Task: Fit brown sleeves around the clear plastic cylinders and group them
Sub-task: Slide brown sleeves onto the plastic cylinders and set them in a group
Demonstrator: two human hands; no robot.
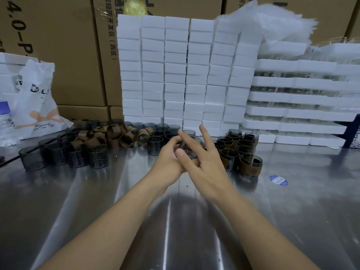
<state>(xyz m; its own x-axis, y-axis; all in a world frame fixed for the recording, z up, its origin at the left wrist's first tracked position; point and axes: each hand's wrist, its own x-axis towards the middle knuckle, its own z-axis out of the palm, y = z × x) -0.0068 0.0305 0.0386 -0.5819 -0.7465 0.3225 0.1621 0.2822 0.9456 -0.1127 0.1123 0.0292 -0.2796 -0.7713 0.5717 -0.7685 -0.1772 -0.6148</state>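
Both hands meet above the middle of the steel table (pixel 97 201) around one clear smoky cylinder (pixel 188 148). My left hand (pixel 167 158) curls its fingers round the cylinder from the left. My right hand (pixel 202 158) holds it between thumb and fingers, with two fingers stretched upward. No sleeve shows on this cylinder. A heap of loose brown sleeves (pixel 116 134) lies at the back left. Bare cylinders (pixel 64 152) stand in front of that heap. To the right, sleeved cylinders (pixel 241 151) are grouped together.
Stacked white foam boxes (pixel 175 71) form a wall behind the work area, with foam trays (pixel 296 98) at the right. Cardboard cartons (pixel 58 45) rise at the back left. A white plastic bag (pixel 37 98) and a water bottle (pixel 5 121) are far left. A blue sticker (pixel 279 180) lies on the table.
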